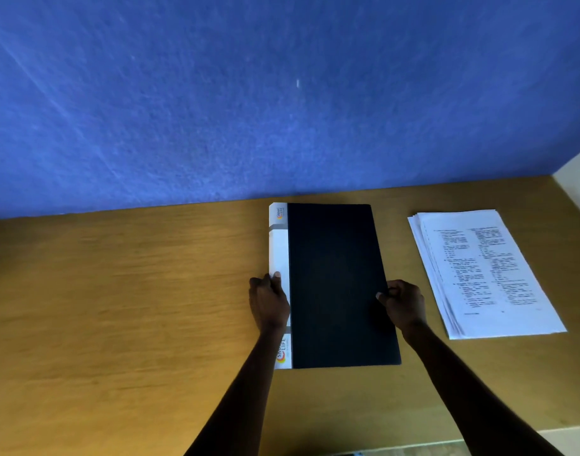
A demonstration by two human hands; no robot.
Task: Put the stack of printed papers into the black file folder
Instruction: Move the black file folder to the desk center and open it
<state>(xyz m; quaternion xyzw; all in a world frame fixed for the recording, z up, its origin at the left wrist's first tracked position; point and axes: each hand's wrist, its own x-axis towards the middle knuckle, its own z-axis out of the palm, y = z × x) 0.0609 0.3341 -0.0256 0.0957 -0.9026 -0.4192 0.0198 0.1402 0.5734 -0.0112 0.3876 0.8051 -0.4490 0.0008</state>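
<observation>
Flat on the wooden desk (124,291) lies the black file folder (338,284), closed, its long side running away from the person toward the blue wall (249,93) behind it. A white spine strip (279,251) with a small orange logo at each end runs down the folder's left edge. The left hand (268,301) rests on that strip at about the folder's middle, fingers drawn together and curled over the outer edge, with one fingertip lying on the white. The right hand (402,302) is at the folder's opposite, open edge, at about the same level, fingers curled in and the thumb tip on the black cover, pinching the cover's edge. To the right of the folder, apart from it and not touched by either hand, sits the stack of printed papers (485,274), lying face up on the desk and slightly fanned, so that several sheet edges show along its left side. Its top sheet carries two columns of small text, too blurred to read.
</observation>
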